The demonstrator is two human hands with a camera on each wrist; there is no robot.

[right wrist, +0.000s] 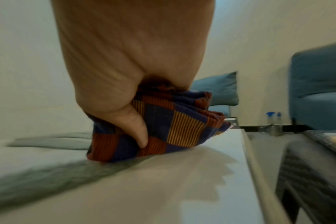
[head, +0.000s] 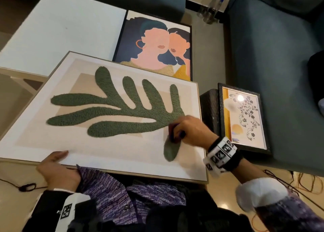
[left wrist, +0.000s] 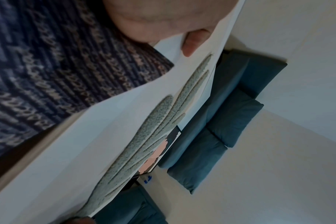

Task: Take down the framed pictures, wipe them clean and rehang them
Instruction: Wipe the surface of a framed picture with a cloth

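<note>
Checked cloth (right wrist: 163, 121) bunched in right hand (head: 191, 130); left hand (head: 56, 170) gripping leaf picture (head: 112, 109).

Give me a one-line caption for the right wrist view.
Right hand grips a checked cloth, wiping the leaf picture.

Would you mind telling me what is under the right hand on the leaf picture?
A bunched checked cloth, gripped by the right hand, presses on the leaf picture near the green stem. The surface directly beneath the cloth is covered.
</note>
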